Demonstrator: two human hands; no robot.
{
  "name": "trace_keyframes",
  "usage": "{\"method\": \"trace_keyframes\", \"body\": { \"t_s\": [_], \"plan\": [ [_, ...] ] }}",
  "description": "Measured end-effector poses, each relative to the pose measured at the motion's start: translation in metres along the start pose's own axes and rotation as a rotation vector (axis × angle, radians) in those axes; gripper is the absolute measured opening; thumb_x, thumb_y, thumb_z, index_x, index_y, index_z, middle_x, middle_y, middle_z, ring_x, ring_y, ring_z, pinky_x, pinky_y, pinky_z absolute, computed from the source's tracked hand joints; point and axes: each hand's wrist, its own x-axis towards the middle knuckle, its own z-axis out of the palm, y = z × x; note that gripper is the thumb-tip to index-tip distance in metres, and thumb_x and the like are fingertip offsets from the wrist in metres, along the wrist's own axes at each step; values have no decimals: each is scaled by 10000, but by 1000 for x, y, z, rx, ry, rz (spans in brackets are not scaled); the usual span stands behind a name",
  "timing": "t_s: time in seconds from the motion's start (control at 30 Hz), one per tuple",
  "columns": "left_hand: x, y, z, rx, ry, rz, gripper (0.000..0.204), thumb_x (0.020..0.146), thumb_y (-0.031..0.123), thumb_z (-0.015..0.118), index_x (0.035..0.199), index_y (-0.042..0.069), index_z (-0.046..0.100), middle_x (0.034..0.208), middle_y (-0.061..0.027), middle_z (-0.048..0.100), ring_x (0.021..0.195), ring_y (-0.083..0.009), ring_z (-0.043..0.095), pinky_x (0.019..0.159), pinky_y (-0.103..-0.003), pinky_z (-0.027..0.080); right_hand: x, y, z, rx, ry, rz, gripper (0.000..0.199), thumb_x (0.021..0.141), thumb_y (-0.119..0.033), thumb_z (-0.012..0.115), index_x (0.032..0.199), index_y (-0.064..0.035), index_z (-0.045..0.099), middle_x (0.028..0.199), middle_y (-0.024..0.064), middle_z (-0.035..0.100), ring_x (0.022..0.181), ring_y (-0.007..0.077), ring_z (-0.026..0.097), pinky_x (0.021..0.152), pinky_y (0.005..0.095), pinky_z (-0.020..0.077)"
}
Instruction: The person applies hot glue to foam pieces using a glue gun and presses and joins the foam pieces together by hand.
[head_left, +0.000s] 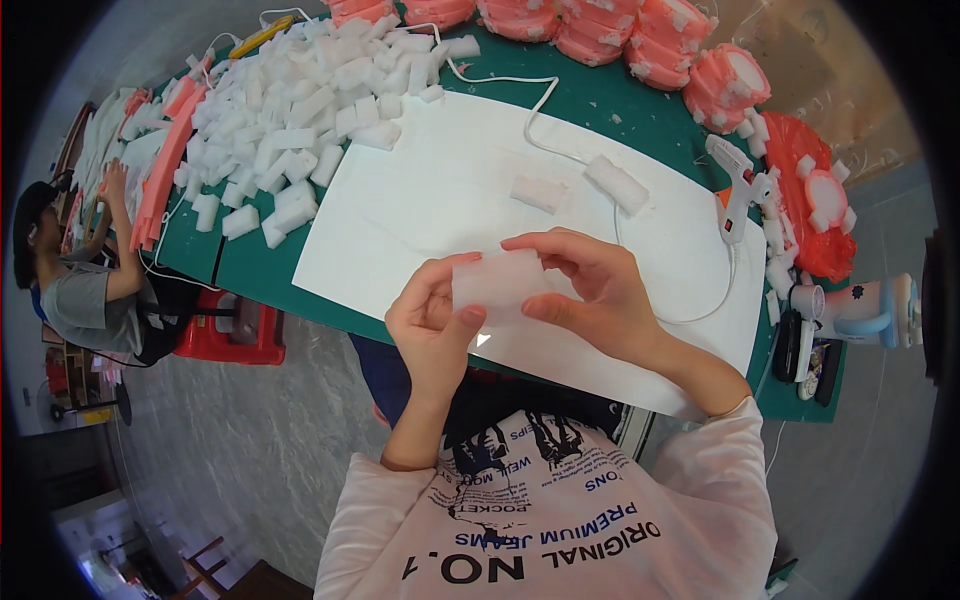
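Between my two hands, above the near part of a white board [400, 210], is a white foam block [497, 283]. My left hand [432, 312] grips its left end, thumb in front and fingers behind. At the other end, my right hand [595, 290] pinches it with the thumb low and the index finger along the top edge. Two more pieces lie farther off on the board: a foam block [616, 185] resting on a white cord, and a flatter foam piece [539, 193] to its left. A white glue gun [735, 185] stands at the board's right edge.
A large heap of white foam blocks [300, 110] covers the table's far left. Stacked pink foam rings [665, 35] line the back. A red plastic bag [815, 190], a tumbler [870, 310] and dark cases [788, 345] sit at right. Another person [95, 270] works at far left.
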Motion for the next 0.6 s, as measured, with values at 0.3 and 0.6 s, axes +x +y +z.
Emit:
{"method": "trace_keyframes", "body": {
  "t_s": [0.3,0.6],
  "plan": [
    [-1,-6,6,-6,36,-80,292,853,114,622,1057,-75,533,951,-122,608,847,-116,572,736,-219,452,2,7,-3,-97,68,-21,293,780,-152,703,1003,19,619,840,36,626,767,95,549,717,227,458],
    [7,-4,7,68,96,-211,293,898,153,554,1089,-71,549,986,-117,615,883,-130,580,787,-230,445,7,9,-8,96,48,242,331,849,-164,636,1111,16,546,1006,74,595,925,118,558,789,235,453]
  ]
}}
